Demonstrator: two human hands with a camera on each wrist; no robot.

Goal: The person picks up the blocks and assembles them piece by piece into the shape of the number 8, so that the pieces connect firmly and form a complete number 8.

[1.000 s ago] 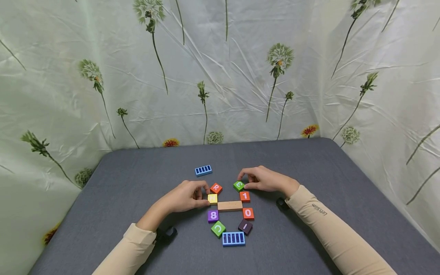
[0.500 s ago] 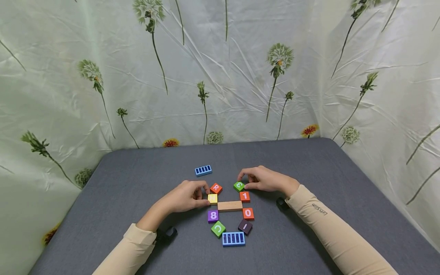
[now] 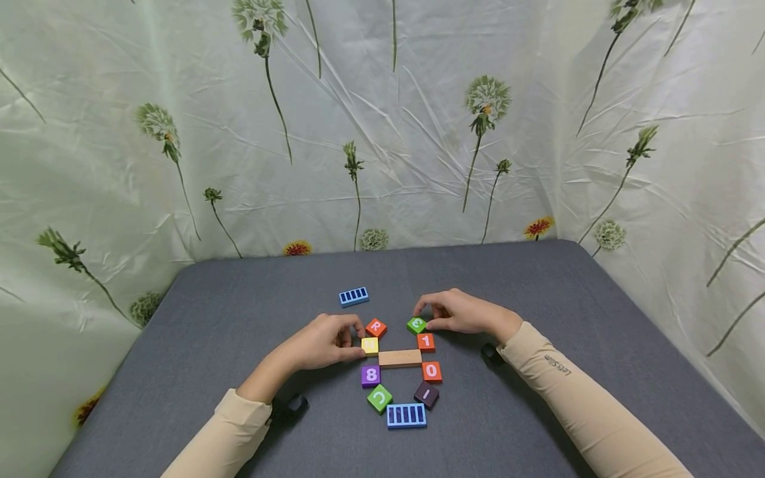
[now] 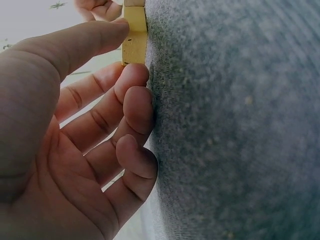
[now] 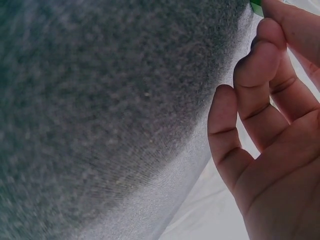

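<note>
In the head view, my left hand (image 3: 325, 342) pinches a yellow block (image 3: 370, 346) between thumb and fingers at the left of a ring of blocks. The left wrist view shows the thumb on one face of that yellow block (image 4: 135, 42) and fingertips at its edge. Across the ring, my right hand (image 3: 463, 311) pinches a green block (image 3: 416, 324) marked 3 at the upper right. Only a sliver of the green block (image 5: 256, 7) shows in the right wrist view. An orange R block (image 3: 376, 327) lies behind the yellow one; an orange 1 block (image 3: 425, 342) lies in front of the green one.
A plain wooden block (image 3: 400, 358) spans the ring's middle. Nearer lie a purple 8 block (image 3: 370, 376), green C block (image 3: 379, 398), orange 0 block (image 3: 431, 372), dark block (image 3: 426, 394) and blue slotted piece (image 3: 406, 415). Another blue slotted piece (image 3: 354, 297) lies farther back.
The green block has turned slightly and shifted a touch in my right hand's fingers. My left hand and the other blocks stay in place.
</note>
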